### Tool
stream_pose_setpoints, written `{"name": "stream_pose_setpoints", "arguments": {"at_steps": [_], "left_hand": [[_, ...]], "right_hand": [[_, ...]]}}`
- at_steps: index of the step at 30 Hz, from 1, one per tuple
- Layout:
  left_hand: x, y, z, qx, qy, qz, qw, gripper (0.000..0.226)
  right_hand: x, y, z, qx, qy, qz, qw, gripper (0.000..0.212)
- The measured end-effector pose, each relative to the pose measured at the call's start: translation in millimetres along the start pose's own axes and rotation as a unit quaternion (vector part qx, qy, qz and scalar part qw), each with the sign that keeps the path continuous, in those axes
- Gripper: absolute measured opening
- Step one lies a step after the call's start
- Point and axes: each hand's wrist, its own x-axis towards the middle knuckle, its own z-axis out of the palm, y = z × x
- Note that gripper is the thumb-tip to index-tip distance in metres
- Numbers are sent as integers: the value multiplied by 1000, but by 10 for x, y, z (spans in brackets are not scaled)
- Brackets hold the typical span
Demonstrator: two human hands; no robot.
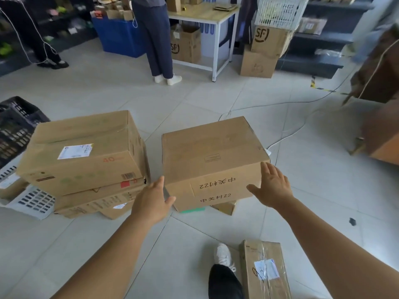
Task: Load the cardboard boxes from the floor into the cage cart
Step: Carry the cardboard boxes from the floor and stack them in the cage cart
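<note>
A plain cardboard box (211,156) with printed characters on its near face sits on smaller boxes on the tiled floor, straight ahead. My left hand (154,199) is at its near left corner, fingers apart, touching or almost touching the edge. My right hand (272,186) is spread against the near right corner. Neither hand holds anything. To the left stands a stack of three cardboard boxes (86,154). A narrow taped box (265,270) lies by my foot at the bottom right. No cage cart is in view.
Black crate (15,126) and white basket (32,201) sit at the left. Two people stand at the back by a blue bin (121,37) and a white table (205,16). SF boxes (267,44) stand by shelving. Cables (287,130) cross the floor; brown furniture (382,126) is at right.
</note>
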Motion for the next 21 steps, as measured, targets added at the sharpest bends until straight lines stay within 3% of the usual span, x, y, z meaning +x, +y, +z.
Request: {"name": "stream_pose_setpoints", "arguments": {"at_steps": [14, 21], "left_hand": [[2113, 240, 390, -64, -58, -141, 986, 85], [2877, 22, 665, -53, -81, -199, 975, 85]], "right_hand": [[2525, 320, 194, 7, -75, 15, 997, 86], [3385, 435, 543, 2, -102, 36, 994, 97]]}}
